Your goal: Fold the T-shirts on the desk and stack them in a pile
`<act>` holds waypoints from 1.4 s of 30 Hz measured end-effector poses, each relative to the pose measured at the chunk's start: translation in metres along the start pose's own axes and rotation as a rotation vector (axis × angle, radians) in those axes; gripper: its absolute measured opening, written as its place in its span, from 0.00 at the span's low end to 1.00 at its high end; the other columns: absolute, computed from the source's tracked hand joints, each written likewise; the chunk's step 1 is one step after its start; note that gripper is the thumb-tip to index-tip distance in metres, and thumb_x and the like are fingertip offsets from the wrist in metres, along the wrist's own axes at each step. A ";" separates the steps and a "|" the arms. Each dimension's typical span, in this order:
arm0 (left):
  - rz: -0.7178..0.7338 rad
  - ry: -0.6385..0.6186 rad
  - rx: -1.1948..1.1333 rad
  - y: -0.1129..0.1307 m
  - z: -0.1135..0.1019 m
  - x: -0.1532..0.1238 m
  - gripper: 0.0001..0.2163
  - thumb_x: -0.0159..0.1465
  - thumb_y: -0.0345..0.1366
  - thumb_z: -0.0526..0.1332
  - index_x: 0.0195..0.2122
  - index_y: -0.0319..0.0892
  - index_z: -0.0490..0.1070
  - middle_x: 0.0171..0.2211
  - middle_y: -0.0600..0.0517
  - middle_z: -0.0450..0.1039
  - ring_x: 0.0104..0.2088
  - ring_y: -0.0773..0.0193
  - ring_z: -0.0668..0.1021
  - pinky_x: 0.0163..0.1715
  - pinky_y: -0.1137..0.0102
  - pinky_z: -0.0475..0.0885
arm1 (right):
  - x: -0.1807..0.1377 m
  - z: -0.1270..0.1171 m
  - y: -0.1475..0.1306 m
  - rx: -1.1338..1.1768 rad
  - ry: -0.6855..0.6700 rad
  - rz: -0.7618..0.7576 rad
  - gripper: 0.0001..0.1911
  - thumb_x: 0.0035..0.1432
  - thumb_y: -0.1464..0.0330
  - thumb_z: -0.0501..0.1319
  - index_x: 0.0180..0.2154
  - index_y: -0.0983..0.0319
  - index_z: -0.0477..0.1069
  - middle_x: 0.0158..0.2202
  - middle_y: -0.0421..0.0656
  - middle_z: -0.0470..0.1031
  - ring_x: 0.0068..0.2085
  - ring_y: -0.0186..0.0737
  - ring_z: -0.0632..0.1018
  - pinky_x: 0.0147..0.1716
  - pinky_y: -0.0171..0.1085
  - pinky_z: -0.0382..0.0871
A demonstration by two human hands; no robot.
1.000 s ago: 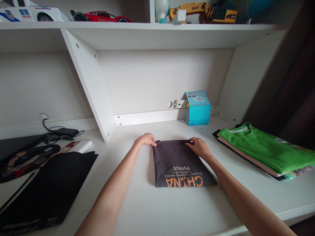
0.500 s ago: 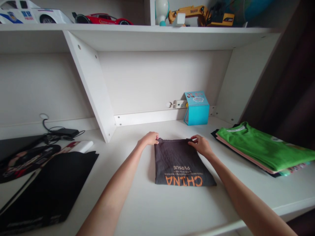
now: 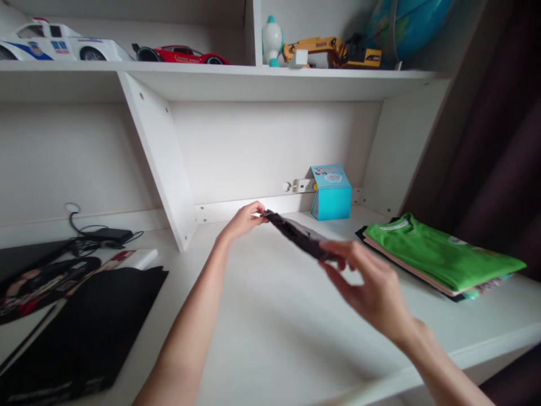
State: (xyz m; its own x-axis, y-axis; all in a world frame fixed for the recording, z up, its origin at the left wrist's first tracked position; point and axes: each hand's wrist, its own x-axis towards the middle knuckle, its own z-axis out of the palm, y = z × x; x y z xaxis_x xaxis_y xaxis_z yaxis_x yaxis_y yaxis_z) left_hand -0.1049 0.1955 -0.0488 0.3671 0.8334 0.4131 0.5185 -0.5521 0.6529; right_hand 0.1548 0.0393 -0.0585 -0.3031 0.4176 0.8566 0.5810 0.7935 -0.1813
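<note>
A folded dark grey T-shirt [image 3: 298, 234] is held up off the white desk [image 3: 262, 332], seen nearly edge-on and slanting down to the right. At its far left corner, my left hand [image 3: 247, 219] pinches the cloth between thumb and fingers. My right hand [image 3: 367, 279], nearer to me and slightly blurred, grips the opposite corner. The shirt's printed face is turned out of sight. To the right lies a stack of folded clothes with a green T-shirt [image 3: 439, 251] on top.
Black folded cloth [image 3: 93, 316] lies at left, near a power adapter [image 3: 107, 234] with cables. A blue desk calendar [image 3: 333, 194] stands at the back by a socket strip [image 3: 304, 185]. Toy cars, a toy excavator [image 3: 333, 51] and a globe [image 3: 409, 25] sit on the shelf above.
The T-shirt was lying flat with its print showing; now it is lifted and tilted on edge. My right hand has come up and toward me, my left slightly back and left.
</note>
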 end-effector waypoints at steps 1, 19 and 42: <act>-0.102 -0.102 0.127 -0.009 -0.005 -0.002 0.06 0.55 0.32 0.58 0.35 0.42 0.65 0.38 0.51 0.72 0.42 0.63 0.75 0.40 0.72 0.68 | -0.007 -0.002 -0.011 0.071 -0.163 -0.050 0.13 0.60 0.73 0.54 0.47 0.58 0.64 0.35 0.41 0.71 0.30 0.31 0.72 0.31 0.30 0.67; -0.371 -0.489 0.548 -0.008 0.014 -0.003 0.24 0.60 0.42 0.55 0.57 0.43 0.60 0.54 0.45 0.66 0.49 0.60 0.73 0.46 0.72 0.65 | -0.078 0.058 0.049 -0.697 -0.762 0.568 0.27 0.64 0.61 0.46 0.59 0.71 0.57 0.56 0.59 0.63 0.55 0.57 0.66 0.47 0.53 0.63; -0.404 -0.517 0.619 0.041 0.106 -0.028 0.37 0.60 0.55 0.50 0.62 0.30 0.48 0.63 0.32 0.44 0.61 0.41 0.53 0.55 0.51 0.53 | -0.055 0.079 0.083 -0.619 -0.795 0.660 0.37 0.61 0.48 0.40 0.64 0.64 0.45 0.64 0.56 0.46 0.62 0.63 0.50 0.52 0.60 0.52</act>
State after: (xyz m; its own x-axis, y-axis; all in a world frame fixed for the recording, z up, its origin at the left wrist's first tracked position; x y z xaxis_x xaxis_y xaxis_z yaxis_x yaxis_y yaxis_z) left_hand -0.0118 0.1464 -0.1010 0.2904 0.9339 -0.2087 0.9516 -0.2589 0.1656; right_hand 0.1598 0.1168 -0.1591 -0.0649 0.9919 0.1091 0.9974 0.0678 -0.0231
